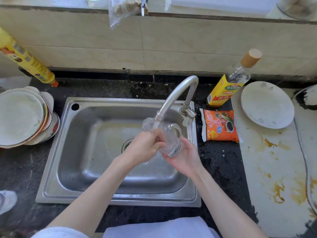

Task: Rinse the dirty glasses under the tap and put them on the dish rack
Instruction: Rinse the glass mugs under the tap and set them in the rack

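— Glass, clear and ribbed: that is what I have in both hands over the steel sink (51, 152). What step do you make it?

— Rinsing, I'd judge. Which hand does what?

— Nearest me, my right hand (184, 158) cups the glass (170, 140) from below and to the right, fingers partly curled round its base. My left hand (144, 148) comes in from the left, fingers (155, 133) bent over the side of the glass and the thumb lying against it. Neither hand is clenched; both are closed just enough to hold.

— And the glass itself?

— Tilted, its mouth turned up and away from me toward the spout of the tap (178, 93), which sits just above it. Whether water is running I cannot say for sure; I see wet glare but no clear stream.

— Is there a second glass?

— Something clear shows just left of the spout, past my fingers; I cannot tell what it is.

— What next?

— Tip it out, keep a firm hold since wet glass slips, then carry it to the rack. No dish rack shows. Farther off I see stacked plates (22, 117) at the left and a white plate (267, 104) at the right.
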`<state>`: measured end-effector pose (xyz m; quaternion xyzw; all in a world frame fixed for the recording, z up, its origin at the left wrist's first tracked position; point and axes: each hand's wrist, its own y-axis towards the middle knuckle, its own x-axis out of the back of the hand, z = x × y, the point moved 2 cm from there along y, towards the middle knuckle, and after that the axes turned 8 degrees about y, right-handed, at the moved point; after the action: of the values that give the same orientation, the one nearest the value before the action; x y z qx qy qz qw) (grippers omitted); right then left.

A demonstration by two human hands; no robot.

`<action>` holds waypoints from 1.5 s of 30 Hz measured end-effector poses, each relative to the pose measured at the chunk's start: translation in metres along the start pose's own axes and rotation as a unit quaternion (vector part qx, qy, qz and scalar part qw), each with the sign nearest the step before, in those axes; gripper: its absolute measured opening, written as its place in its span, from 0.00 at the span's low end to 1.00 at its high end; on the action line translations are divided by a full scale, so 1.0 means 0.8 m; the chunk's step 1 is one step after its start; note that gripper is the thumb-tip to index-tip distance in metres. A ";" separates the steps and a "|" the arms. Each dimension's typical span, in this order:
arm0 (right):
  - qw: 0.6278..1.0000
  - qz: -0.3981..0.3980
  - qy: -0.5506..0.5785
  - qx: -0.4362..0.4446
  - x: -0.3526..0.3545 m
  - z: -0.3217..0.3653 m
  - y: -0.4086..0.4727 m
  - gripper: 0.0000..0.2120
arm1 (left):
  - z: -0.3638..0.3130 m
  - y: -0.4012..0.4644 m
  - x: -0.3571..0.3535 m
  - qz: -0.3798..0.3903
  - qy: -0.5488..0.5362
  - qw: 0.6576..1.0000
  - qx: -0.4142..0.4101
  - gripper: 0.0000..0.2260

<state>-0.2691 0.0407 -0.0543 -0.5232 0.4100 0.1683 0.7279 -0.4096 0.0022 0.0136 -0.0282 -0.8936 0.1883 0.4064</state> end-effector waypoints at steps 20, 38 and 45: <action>0.997 -0.055 -0.052 -0.015 0.005 -0.002 0.009 0.21 | -0.010 -0.011 0.014 -0.113 0.146 0.971 -0.153 0.07; 0.976 -0.198 -0.030 0.079 0.004 0.059 0.041 0.22 | 0.003 -0.027 -0.003 -0.184 0.160 0.954 -0.177 0.11; 0.972 -0.221 -0.005 0.077 0.000 0.064 0.038 0.19 | 0.001 -0.028 -0.002 -0.222 0.173 0.941 -0.186 0.10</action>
<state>-0.2678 0.0991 -0.0670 -0.5427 0.2923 -0.0262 0.7870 -0.4063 -0.0194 0.0201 0.0641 -0.8121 -0.0841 0.5738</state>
